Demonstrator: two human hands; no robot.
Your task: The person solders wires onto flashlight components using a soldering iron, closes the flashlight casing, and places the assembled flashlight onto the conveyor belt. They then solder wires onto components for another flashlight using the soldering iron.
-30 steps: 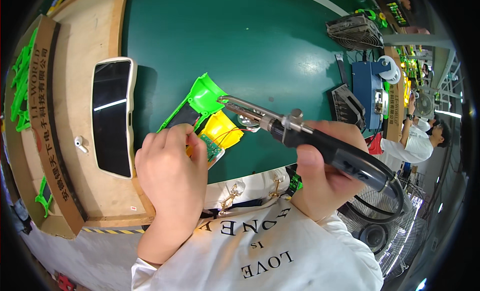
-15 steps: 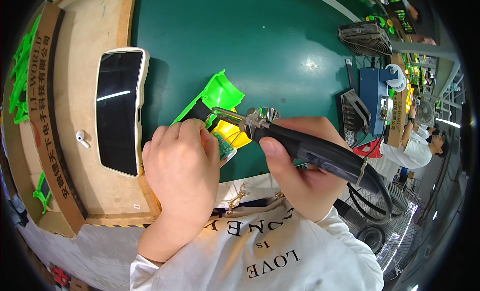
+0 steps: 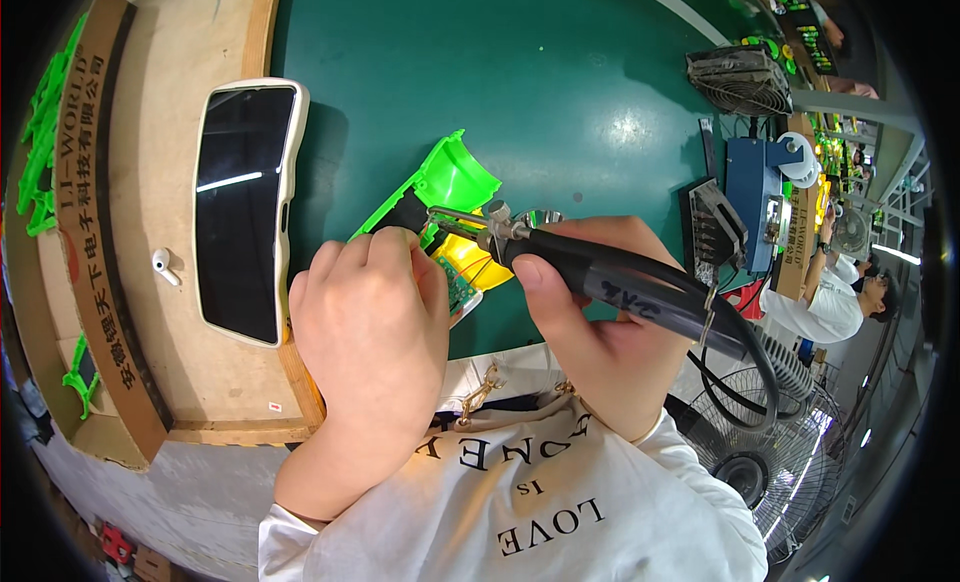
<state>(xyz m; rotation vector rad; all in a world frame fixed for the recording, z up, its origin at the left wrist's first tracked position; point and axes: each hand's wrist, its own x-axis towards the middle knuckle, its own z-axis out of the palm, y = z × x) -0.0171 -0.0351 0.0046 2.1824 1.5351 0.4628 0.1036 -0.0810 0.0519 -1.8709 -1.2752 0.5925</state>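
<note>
My right hand (image 3: 615,327) is wrapped round the black handle of a soldering iron (image 3: 625,287), with a metal clamp and thin bent tube near its tip. That tip lies over a black part (image 3: 403,214) inside a bright green half-round plastic housing (image 3: 455,177). My left hand (image 3: 370,327) is closed over the housing's near left end; its fingertips are hidden. Beside the housing are a yellow plastic piece (image 3: 487,265) and a green circuit board (image 3: 462,290) with wires. A shiny round part (image 3: 541,218) shows partly behind the iron.
A phone in a pale case (image 3: 240,212) and a white earbud (image 3: 165,266) lie on the wooden board at left. Green parts (image 3: 80,377) fill a cardboard box there. At right stand a blue device (image 3: 748,197), a dark small fan (image 3: 740,80) and a large fan (image 3: 745,472). Another person sits beyond.
The whole view has shifted slightly, with the table things a little farther right and up. The soldering iron's clamp has turned slightly against the housing; both hands keep their hold.
</note>
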